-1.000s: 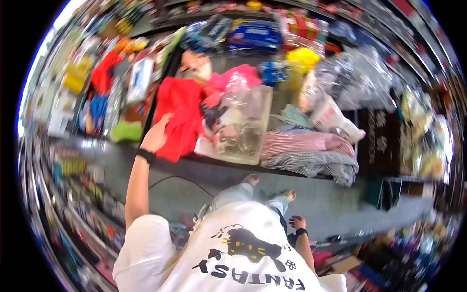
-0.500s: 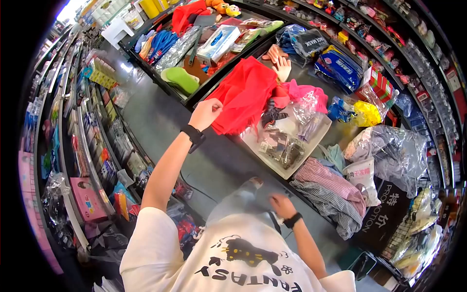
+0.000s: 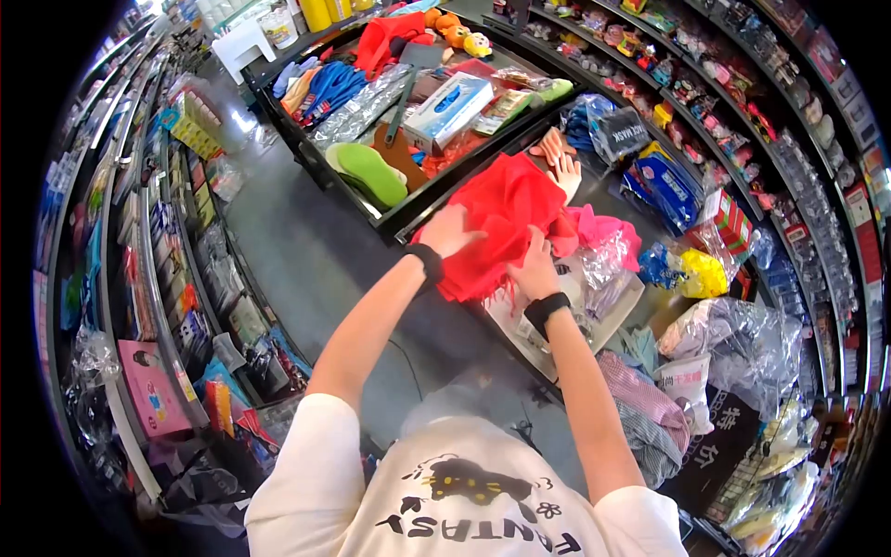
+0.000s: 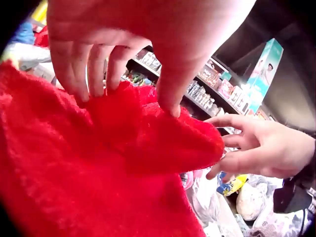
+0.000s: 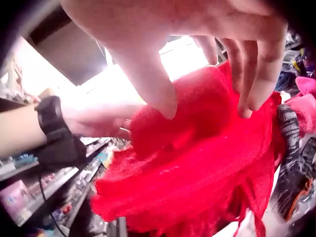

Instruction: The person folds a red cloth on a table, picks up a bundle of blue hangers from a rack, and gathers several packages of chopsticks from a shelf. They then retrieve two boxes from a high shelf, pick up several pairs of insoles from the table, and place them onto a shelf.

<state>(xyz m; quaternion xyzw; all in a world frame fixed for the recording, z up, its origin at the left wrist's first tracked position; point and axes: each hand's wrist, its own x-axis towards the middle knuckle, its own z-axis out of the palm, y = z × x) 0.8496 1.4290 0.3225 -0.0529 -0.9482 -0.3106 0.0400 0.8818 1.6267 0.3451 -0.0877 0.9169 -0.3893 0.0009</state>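
Observation:
Both hands are at a bunched red scarf (image 3: 506,200) with fringe at its lower edge, over the front of the display table. From the left side, my left hand (image 3: 450,232) grips it; in the left wrist view a fold of the fuzzy cloth (image 4: 133,118) lies between thumb and fingers. My right hand (image 3: 535,269) holds the near right part, with the thumb on one side and fingers on the other in the right wrist view (image 5: 197,64). Under and right of the scarf sits a white tray (image 3: 509,332) of bagged goods, partly covered. Pink cloth (image 3: 608,232) lies beside it.
Hand-shaped pieces (image 3: 564,176) stand just behind the scarf. A black-edged bin (image 3: 376,218) with green slippers (image 3: 369,174) and a boxed item (image 3: 450,111) adjoins at the left. Rightward lie a yellow package (image 3: 703,274), clear plastic bags (image 3: 742,343) and checked cloth (image 3: 650,418). Stocked shelves line both sides.
My right hand has come up from beside the body to the scarf. The left hand has shifted onto the cloth, which is now more bunched. The head view has turned.

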